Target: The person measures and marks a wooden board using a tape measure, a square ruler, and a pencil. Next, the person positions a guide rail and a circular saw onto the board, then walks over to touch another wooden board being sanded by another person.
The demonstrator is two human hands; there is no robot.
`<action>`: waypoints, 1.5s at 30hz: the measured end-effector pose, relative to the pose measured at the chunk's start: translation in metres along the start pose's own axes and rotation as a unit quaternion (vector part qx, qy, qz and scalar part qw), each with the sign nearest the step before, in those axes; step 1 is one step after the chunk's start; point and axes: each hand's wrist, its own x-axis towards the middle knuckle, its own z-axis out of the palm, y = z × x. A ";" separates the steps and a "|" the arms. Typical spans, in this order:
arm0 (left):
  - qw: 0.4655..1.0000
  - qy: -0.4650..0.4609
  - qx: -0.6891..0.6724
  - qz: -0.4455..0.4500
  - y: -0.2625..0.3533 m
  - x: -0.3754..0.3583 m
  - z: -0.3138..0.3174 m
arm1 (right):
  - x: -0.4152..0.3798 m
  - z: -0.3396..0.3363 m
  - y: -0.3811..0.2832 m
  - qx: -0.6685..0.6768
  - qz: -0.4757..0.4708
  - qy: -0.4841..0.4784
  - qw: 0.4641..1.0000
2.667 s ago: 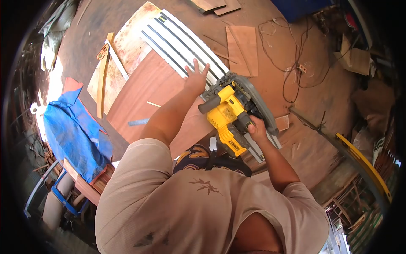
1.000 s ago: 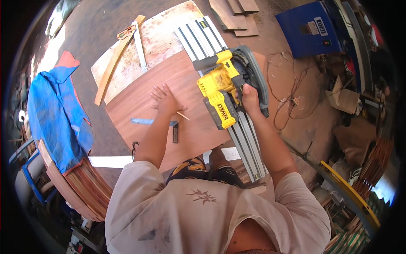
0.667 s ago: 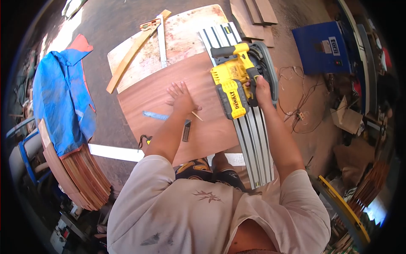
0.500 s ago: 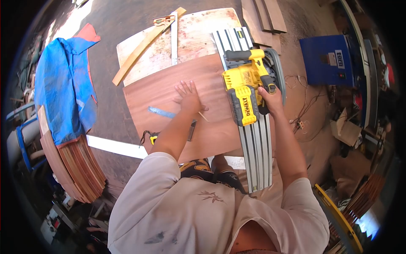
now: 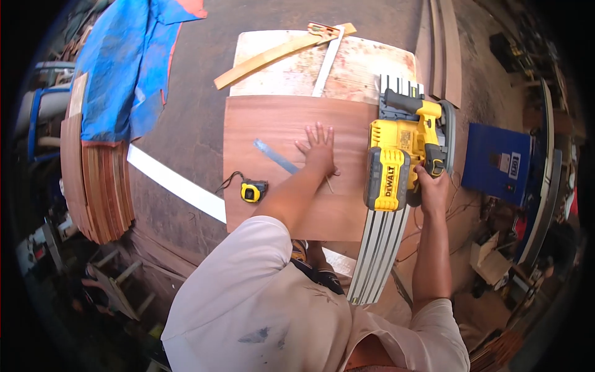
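My left hand (image 5: 318, 154) lies flat with its fingers spread on a reddish-brown wood panel (image 5: 273, 124). Beside it on the panel are a blue-grey metal ruler (image 5: 276, 156), partly under my forearm, and a yellow and black tape measure (image 5: 253, 191). A thin pencil-like stick shows just below the palm. My right hand (image 5: 432, 186) is wrapped round the rear handle of a yellow and black DEWALT saw (image 5: 390, 177). The saw sits on a silver guide rail (image 5: 379, 254) that runs along the panel's right side.
Behind the panel, a stained board (image 5: 384, 62) carries a wood strip (image 5: 273, 61) and a combination square (image 5: 327, 62). A blue tarp (image 5: 127, 68) covers stacked planks (image 5: 102, 192) at left. A white strip (image 5: 180, 186) lies nearby. A blue box (image 5: 496, 158) stands at right.
The view has turned, so the panel, saw and rail appear farther right. The tape measure now shows fully beside my left forearm. The saw's place along the rail looks slightly nearer its far end.
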 end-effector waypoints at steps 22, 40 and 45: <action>0.969 0.025 -0.139 -0.201 -0.158 0.004 -0.041 | 0.142 0.405 -0.134 0.106 -0.154 -0.189 0.964; 0.965 -0.034 -0.169 -0.197 -0.156 0.027 -0.045 | 0.173 0.427 -0.070 -0.016 -0.175 -0.224 0.959; 0.963 -0.036 -0.182 -0.193 -0.159 0.022 -0.052 | 0.134 0.322 -0.008 -0.048 -0.246 -0.155 0.956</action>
